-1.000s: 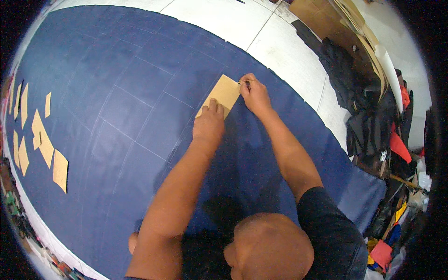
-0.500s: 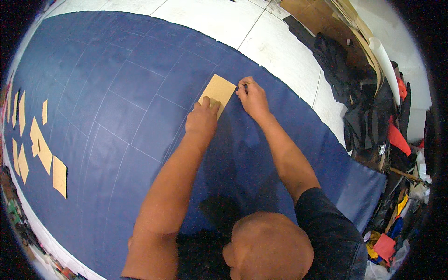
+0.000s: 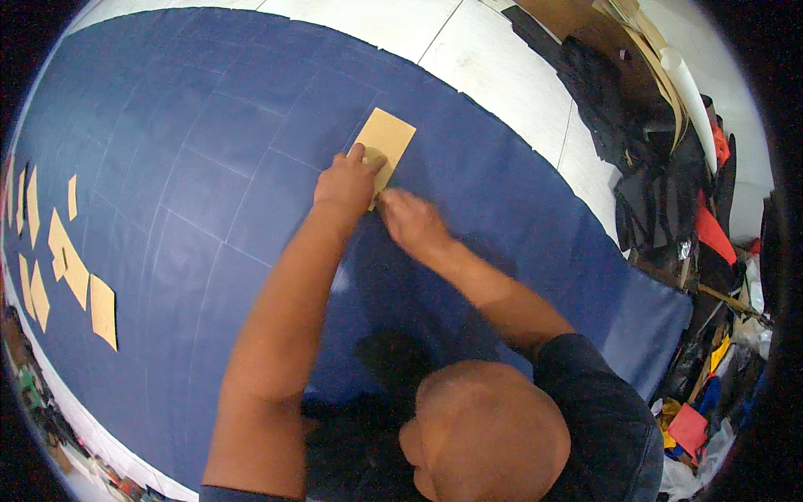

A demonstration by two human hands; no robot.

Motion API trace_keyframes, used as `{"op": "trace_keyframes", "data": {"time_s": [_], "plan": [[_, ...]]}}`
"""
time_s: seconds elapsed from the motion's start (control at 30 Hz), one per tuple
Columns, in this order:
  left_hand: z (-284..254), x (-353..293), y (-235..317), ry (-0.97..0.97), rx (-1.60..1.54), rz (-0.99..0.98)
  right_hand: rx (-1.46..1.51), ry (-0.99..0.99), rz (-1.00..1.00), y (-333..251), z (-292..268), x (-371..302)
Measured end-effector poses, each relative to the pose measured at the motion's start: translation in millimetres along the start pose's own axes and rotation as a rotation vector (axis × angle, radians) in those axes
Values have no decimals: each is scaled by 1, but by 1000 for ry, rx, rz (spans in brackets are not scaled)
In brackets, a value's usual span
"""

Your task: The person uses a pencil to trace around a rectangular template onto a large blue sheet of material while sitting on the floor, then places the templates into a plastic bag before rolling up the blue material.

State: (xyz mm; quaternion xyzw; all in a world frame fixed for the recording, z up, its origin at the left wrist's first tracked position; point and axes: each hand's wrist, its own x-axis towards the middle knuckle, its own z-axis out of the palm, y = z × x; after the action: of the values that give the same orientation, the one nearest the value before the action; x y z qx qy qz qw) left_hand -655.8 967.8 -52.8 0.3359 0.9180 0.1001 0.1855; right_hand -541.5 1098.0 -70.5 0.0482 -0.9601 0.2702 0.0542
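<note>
A tan rectangular card template (image 3: pixel 389 132) lies on a wide sheet of dark blue material (image 3: pixel 276 209). My left hand (image 3: pixel 345 181) presses on the template's lower left part with its fingers spread. At the template's near right edge is my right hand (image 3: pixel 411 222), slightly blurred. Its fingers are pinched together around a thin pen-like stick, mostly hidden now and clearer half a second ago. Pale thin lines (image 3: pixel 203 159) mark out strips and blocks on the blue material to the left of the template.
Several other tan card templates (image 3: pixel 103 311) lie at the far left of the sheet. White floor tiles (image 3: pixel 493 79) border its far edge. Along the right lie black fabric pieces (image 3: pixel 657 197), a white roll (image 3: pixel 690 100) and coloured scraps (image 3: pixel 689 431).
My right hand has moved from the template's far right corner down along its right side to its near end. My left hand still presses the template.
</note>
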Motion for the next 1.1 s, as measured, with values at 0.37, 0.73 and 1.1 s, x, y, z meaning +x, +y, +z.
{"op": "trace_keyframes", "data": {"time_s": [0.37,0.73,1.1], "plan": [[33,-74,-25,433,-98,-196,505,-32,65,-34,-16,-48],[28,-258,-100,524,-191,-878,101,-91,-114,-48,32,7],[17,-339,-65,330,-634,-1181,-62,-53,-120,-63,71,-7]]}}
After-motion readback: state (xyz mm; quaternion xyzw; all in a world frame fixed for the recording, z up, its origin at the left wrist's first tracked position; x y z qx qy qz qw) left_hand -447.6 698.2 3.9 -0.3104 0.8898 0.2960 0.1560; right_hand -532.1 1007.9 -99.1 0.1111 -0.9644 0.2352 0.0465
